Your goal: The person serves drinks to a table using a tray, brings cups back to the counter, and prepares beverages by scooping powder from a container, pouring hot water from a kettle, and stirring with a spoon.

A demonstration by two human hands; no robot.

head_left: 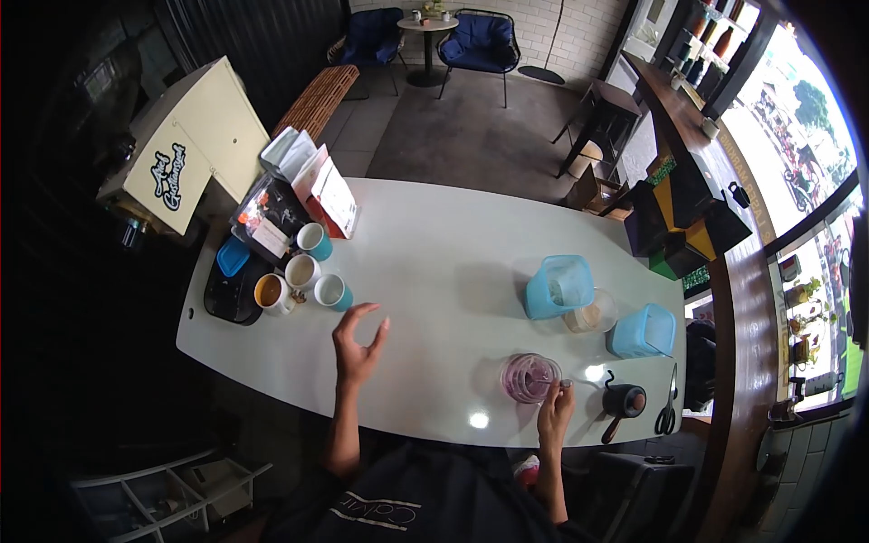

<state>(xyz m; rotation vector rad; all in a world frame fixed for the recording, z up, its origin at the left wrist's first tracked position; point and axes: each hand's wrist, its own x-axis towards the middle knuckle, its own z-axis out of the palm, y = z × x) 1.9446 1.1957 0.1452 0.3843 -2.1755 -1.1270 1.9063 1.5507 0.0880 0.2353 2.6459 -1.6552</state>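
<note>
My left hand (358,348) is raised over the white table, thumb and forefinger apart in a curve, with nothing between them; the cups are just beyond it. At the front right, my right hand (557,407) pinches the end of a thin utensil (546,381), which reaches into a round glass jar (525,378) with purplish contents. Right of that hand stands a dark kettle (624,400) with a long spout. Farther back are a light blue container (558,288), a clear round tub (593,312) and a second blue container (642,332).
Several cups (315,242) stand at the left beside a black tray (233,294) and upright leaflets (330,199). A cream box (195,145) is behind them. Black scissors (668,407) lie near the right edge of the white table (425,262).
</note>
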